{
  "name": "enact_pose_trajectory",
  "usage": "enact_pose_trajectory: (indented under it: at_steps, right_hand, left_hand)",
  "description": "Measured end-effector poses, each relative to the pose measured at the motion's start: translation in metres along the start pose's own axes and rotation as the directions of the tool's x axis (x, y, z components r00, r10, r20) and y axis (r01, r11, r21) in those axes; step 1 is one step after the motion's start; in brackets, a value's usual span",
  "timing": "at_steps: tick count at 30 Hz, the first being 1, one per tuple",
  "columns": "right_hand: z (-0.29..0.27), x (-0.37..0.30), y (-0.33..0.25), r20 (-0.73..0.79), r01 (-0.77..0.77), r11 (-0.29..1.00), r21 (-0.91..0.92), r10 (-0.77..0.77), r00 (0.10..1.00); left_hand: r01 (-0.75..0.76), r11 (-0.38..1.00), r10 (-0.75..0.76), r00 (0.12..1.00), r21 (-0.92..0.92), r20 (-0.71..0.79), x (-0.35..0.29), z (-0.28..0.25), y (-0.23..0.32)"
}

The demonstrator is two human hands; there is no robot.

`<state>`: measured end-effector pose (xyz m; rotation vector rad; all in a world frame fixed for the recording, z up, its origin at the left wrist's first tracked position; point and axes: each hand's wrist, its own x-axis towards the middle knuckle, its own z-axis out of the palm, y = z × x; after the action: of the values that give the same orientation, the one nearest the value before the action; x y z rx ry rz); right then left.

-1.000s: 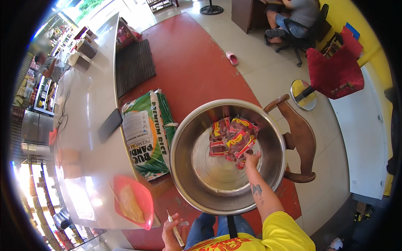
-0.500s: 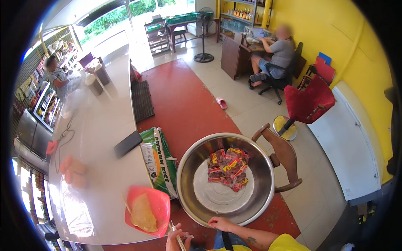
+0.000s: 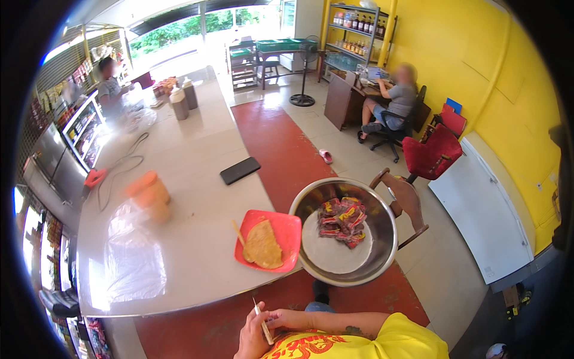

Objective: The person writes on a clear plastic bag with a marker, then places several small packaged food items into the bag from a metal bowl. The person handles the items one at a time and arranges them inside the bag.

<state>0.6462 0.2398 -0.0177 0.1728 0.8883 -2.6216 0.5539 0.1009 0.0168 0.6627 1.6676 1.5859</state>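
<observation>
In front of my yellow shirt, my left hand (image 3: 253, 335) is closed around a slim pale pen-like tool (image 3: 264, 326) with a thin pointed tip, tilted up and left. My right hand (image 3: 287, 319) meets it, fingers curled against the left hand and the tool; what they pinch, if anything, is hidden. Beyond them, a square coral-red plate (image 3: 289, 228) at the table corner carries a folded golden-brown flatbread (image 3: 264, 246) and a wooden stick (image 3: 238, 232). Right of the plate stands a wide steel basin (image 3: 382, 254) holding several red-and-yellow plastic packs (image 3: 342, 220) of dark contents.
A black phone (image 3: 240, 170), blurred orange containers (image 3: 149, 194), a clear plastic bag (image 3: 134, 260) and a cable lie on the pale table (image 3: 197, 263). A wooden chair (image 3: 411, 203) backs the basin. One person sits at a desk; another stands beyond the table.
My right hand has left the basin's near rim and joined my left. The view has shifted left, showing more table; the green-and-white rice sack is out of sight.
</observation>
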Motion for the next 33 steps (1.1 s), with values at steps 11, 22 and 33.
enact_pose_trajectory:
  at_steps: [11,22,33]
  right_hand:
    - [0.012,0.056,-0.045,-0.248,0.116,0.654,-0.748,-0.437,0.865]
    - [-0.003,0.165,-0.125,-0.16,0.071,0.686,-0.724,-0.268,0.95]
    - [0.015,0.156,-0.128,-0.365,0.195,0.807,-0.557,-0.449,0.816]
  left_hand:
    - [-0.443,0.728,0.518,0.855,0.522,0.003,0.019,-0.079,0.038]
    - [-0.307,0.853,0.45,0.842,0.422,-0.298,0.082,-0.169,0.061]
    - [-0.203,0.979,0.198,0.943,0.009,-0.266,0.118,-0.229,0.085]
